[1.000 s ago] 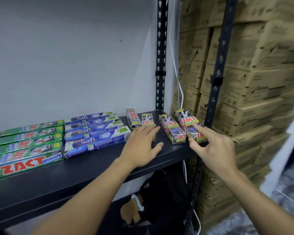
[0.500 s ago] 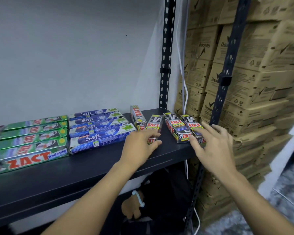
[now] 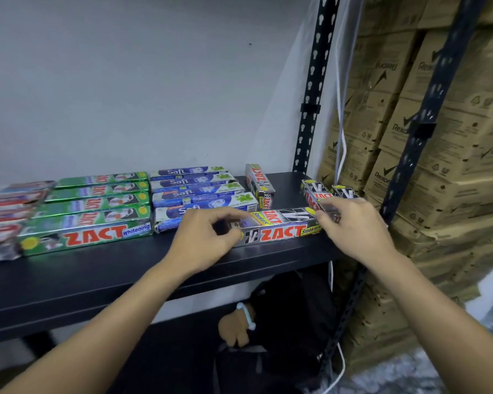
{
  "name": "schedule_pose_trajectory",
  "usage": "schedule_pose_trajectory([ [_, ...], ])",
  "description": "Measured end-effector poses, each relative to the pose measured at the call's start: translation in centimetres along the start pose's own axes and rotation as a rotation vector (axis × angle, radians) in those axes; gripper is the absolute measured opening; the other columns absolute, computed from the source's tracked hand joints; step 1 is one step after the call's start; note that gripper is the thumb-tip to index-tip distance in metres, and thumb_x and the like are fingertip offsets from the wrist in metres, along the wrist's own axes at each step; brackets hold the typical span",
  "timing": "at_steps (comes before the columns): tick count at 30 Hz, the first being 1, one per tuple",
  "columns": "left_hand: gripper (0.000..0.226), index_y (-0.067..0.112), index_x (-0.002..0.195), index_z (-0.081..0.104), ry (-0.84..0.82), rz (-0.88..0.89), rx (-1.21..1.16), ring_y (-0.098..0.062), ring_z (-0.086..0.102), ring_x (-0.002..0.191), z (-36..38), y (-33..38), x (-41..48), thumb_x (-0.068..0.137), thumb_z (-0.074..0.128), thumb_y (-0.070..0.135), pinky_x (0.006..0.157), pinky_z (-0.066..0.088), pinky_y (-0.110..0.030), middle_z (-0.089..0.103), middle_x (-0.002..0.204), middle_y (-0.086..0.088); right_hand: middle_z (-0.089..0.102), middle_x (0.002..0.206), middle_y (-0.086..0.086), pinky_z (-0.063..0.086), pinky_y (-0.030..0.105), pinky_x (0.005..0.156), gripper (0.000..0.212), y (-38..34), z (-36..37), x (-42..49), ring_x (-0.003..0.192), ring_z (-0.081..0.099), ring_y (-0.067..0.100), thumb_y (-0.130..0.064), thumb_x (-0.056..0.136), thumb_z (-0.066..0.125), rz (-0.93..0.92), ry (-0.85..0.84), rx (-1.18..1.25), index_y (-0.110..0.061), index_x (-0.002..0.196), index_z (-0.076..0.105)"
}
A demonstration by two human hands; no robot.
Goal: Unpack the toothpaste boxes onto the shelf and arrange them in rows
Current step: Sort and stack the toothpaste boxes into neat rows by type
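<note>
- We note the black ZACT box (image 3: 279,232) turned since half a second ago: it now lies lengthwise along the shelf (image 3: 125,268) front, just right of the Safi boxes (image 3: 199,194).
- Left hand (image 3: 208,237) pinches its left end; right hand (image 3: 353,226) curls round its right end.

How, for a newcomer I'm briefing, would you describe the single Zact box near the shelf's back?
On the black shelf, look just right of the blue Safi stack. The Zact box there points end-on at the wall, while its Safi neighbours lie crosswise.
</note>
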State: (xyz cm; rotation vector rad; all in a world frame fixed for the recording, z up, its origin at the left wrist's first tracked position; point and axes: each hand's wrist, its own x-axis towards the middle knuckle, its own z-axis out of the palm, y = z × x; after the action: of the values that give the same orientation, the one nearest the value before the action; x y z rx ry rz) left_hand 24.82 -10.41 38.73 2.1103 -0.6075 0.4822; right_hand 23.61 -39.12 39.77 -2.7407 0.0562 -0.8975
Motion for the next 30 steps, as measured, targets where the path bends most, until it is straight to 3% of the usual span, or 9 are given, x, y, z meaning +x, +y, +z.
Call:
schedule_pose_trajectory([
  [3,0.029,0.032,0.108,0.075,0.097,0.143,0.234,-0.003,0.066,0.099,-1.3,-0.9,0.7,0.084,0.061,0.040,0.092,0.045,-0.019,0.074,0.104,0.015,0.075,0.100,-0.001,0.053,0.038,0.087,0.034,-1.5,0.3,2.2,0.101,0.065,0.028,-0.046,0.088,0.056,-0.002,-0.034,0.087,-0.030,0.115,0.069],
  [7,0.047,0.028,0.123,0.067,0.110,0.097,0.485,-0.015,0.055,0.126,-3.0,-4.0,1.2,0.091,0.045,0.053,0.107,0.036,-0.039,0.067,0.126,0.005,0.073,0.108,-0.006,0.050,0.033,0.095,0.033,-4.4,1.4,5.4,0.102,0.064,0.018,-0.040,0.090,0.060,-0.018,-0.175,0.201,-0.028,0.120,0.068],
  [10,0.057,0.026,0.131,0.062,0.031,0.018,0.550,-0.019,0.046,0.135,-2.7,-4.9,1.0,0.093,0.034,0.058,0.111,0.033,-0.045,0.063,0.134,0.004,0.073,0.109,-0.001,0.047,0.028,0.095,0.033,-6.2,2.8,7.4,0.103,0.064,0.016,-0.039,0.090,0.065,-0.004,-0.251,0.267,-0.023,0.119,0.069],
  [15,0.064,0.027,0.134,0.060,-0.042,-0.023,0.580,-0.016,0.041,0.139,-2.4,-5.2,1.4,0.093,0.023,0.061,0.113,0.028,-0.041,0.055,0.143,0.008,0.068,0.118,0.006,0.043,0.024,0.083,0.045,-8.2,5.1,9.3,0.105,0.062,0.018,-0.047,0.086,0.069,0.035,-0.313,0.303,-0.020,0.122,0.069],
  [19,0.066,0.027,0.133,0.060,-0.035,-0.025,0.582,-0.016,0.045,0.135,-2.4,-5.5,1.4,0.093,0.020,0.061,0.111,0.028,-0.041,0.059,0.139,0.007,0.063,0.131,0.008,0.046,0.028,0.093,0.049,-8.1,6.3,10.2,0.115,0.061,0.021,-0.044,0.082,0.073,0.050,-0.343,0.262,-0.020,0.124,0.067],
  [24,0.066,0.026,0.128,0.063,-0.013,-0.010,0.571,-0.016,0.052,0.127,-2.4,-5.4,1.5,0.093,0.020,0.061,0.108,0.031,-0.039,0.064,0.130,0.007,0.068,0.121,0.005,0.051,0.035,0.096,0.030,-6.7,6.7,11.8,0.109,0.063,0.025,-0.026,0.090,0.063,0.153,-0.297,0.287,-0.016,0.117,0.071],
  [27,0.064,0.026,0.128,0.063,-0.013,-0.013,0.566,-0.015,0.051,0.128,-2.4,-5.5,1.5,0.093,0.021,0.061,0.109,0.032,-0.040,0.064,0.130,0.008,0.070,0.106,0.013,0.061,0.041,0.078,0.023,-6.0,6.4,13.1,0.092,0.069,0.027,-0.013,0.092,0.053,0.329,-0.334,0.536,-0.004,0.105,0.070],
  [30,0.064,0.027,0.128,0.062,-0.015,-0.018,0.569,-0.015,0.052,0.128,-2.4,-5.5,1.5,0.094,0.021,0.062,0.109,0.033,-0.041,0.065,0.130,0.008,0.067,0.102,0.013,0.058,0.042,0.083,0.029,-5.5,6.6,13.7,0.091,0.065,0.028,-0.013,0.094,0.048,0.258,-0.342,0.384,0.000,0.112,0.068],
])
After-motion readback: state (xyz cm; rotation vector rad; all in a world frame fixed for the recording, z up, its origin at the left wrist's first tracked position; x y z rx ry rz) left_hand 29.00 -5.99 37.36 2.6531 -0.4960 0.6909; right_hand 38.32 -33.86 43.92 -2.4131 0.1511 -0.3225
